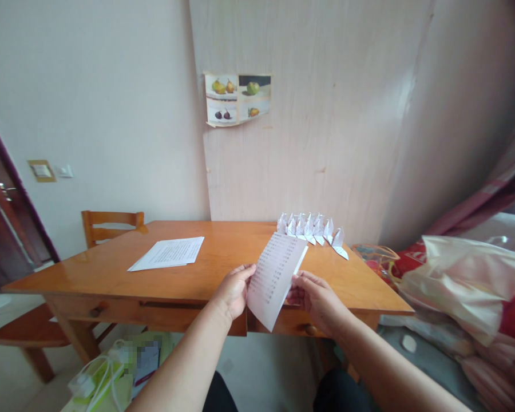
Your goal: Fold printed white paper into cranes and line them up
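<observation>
- A dark red-brown door [23, 229] with a metal handle is standing at the far left.
- A brown wooden seat [30, 335] is showing low beside the leg of the orange-brown wooden surface [236, 243].
- An orange-brown wooden chair back [111, 218] is rising behind the left end of the surface.
- White cables [105, 377] are lying on something green below the surface.
- A flat stack of white sheets printed with dark lines of text [167, 253] is resting on the left part of the surface, its edges slightly uneven.
- The left hand [236, 290] is pinching the left edge of a white paper piece printed with rows of dark text [274, 280], the thumb and fingers closing on it.
- This paper piece is being held up, tilted, between both hands over the front edge of the surface; a second white layer is showing along its right edge, though whether it is one doubled sheet or two is impossible to tell.
- A sheet of four fruit pictures [238, 98] is hanging on the wall above.
- The right hand [313, 297] is gripping the paper piece's right edge, its fingers curling in.
- Pointed folded white paper shapes [311, 227] are standing close together in a row at the back right of the surface.
- Cream and red bags [463, 280] are lying beyond the right end.
</observation>
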The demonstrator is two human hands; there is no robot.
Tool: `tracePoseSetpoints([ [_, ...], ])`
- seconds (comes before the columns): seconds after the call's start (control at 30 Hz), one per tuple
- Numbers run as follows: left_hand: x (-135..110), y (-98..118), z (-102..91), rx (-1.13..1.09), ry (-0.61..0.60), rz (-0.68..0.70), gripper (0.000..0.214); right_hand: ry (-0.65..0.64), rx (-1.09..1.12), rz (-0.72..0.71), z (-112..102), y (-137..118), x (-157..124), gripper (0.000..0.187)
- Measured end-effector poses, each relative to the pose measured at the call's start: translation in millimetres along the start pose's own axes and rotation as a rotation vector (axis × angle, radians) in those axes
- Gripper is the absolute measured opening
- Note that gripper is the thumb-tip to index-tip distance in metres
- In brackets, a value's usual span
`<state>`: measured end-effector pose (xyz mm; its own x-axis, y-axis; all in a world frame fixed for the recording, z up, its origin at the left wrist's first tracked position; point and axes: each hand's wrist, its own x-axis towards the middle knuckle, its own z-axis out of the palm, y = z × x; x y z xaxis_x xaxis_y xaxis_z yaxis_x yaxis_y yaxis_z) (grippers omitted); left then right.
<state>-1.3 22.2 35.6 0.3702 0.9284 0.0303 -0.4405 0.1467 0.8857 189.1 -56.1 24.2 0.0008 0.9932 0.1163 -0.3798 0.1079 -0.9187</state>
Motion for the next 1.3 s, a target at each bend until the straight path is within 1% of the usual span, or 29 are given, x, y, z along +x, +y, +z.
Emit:
tracePoseSetpoints([
  [0.1, 2.4, -2.8, 1.0, 0.086, 0.005, 0.004, 0.026, 0.082, -0.149, -0.082, 0.5, -2.4, 8.4, 0.018],
  [0.17, 6.1, -2.2, 1.5, 0.165, 0.021, 0.020, 0.026, 0.140, -0.264, -0.110, -1.3, -5.0, 17.5, 0.022],
  [0.23, 13.6, 2.1, 1.2, 0.238, 0.059, 0.065, 0.027, 0.185, -0.336, -0.118, -4.7, -8.0, 28.2, 0.031],
  [0.37, 40.2, 21.1, 0.1, 0.325, 0.128, 0.172, 0.032, 0.245, -0.427, -0.145, -13.1, -14.2, 48.4, 0.065],
  [0.43, 54.3, 31.7, 3.1, 0.335, 0.142, 0.220, 0.031, 0.269, -0.489, -0.173, -15.7, -17.5, 57.0, 0.074],
  [0.47, 59.9, 36.2, 6.4, 0.334, 0.140, 0.252, 0.030, 0.273, -0.521, -0.188, -16.2, -19.1, 61.2, 0.076],
  [0.53, 67.0, 42.4, 16.4, 0.339, 0.102, 0.314, 0.030, 0.267, -0.580, -0.217, -15.9, -22.2, 69.5, 0.072],
  [0.63, 68.4, 45.1, 34.7, 0.371, -0.044, 0.363, 0.033, 0.233, -0.648, -0.245, -14.7, -24.6, 82.8, 0.055],
  [0.67, 67.8, 44.9, 39.6, 0.398, -0.119, 0.376, 0.032, 0.217, -0.667, -0.251, -15.0, -24.3, 87.5, 0.048],
  [0.7, 67.4, 44.2, 43.2, 0.480, -0.235, 0.415, 0.031, 0.198, -0.686, -0.256, -15.7, -23.5, 92.1, 0.042],
  [0.73, 67.5, 43.4, 45.3, 0.556, -0.320, 0.446, 0.031, 0.177, -0.703, -0.262, -17.1, -22.1, 96.7, 0.037],
  [0.77, 68.3, 42.4, 45.9, 0.639, -0.390, 0.475, 0.031, 0.155, -0.718, -0.267, -18.8, -20.1, 101.0, 0.034],
  [0.8, 69.8, 41.4, 45.3, 0.725, -0.433, 0.504, 0.031, 0.132, -0.730, -0.272, -21.0, -17.8, 105.1, 0.034],
  [0.87, 74.4, 39.4, 41.3, 0.895, -0.438, 0.571, 0.032, 0.091, -0.745, -0.277, -25.5, -13.1, 111.6, 0.040],
  [0.97, 81.6, 38.2, 33.4, 1.161, -0.382, 0.702, 0.032, 0.054, -0.762, -0.275, -30.8, -9.0, 116.6, 0.060],
  [1.03, 84.3, 39.8, 28.5, 1.306, -0.362, 0.763, 0.036, 0.049, -0.790, -0.288, -32.8, -10.0, 117.1, 0.067],
  [1.13, 85.3, 46.3, 21.0, 1.450, -0.358, 0.773, 0.050, 0.071, -0.824, -0.300, -36.8, -14.2, 115.5, 0.062],
  [1.23, 85.6, 54.1, 12.7, 1.555, -0.361, 0.681, 0.060, 0.113, -0.859, -0.234, -45.8, -14.4, 112.9, 0.046],
  [1.3, 87.1, 56.3, 7.2, 1.624, -0.359, 0.595, 0.061, 0.121, -0.873, -0.188, -54.3, -10.4, 110.8, 0.037],
])
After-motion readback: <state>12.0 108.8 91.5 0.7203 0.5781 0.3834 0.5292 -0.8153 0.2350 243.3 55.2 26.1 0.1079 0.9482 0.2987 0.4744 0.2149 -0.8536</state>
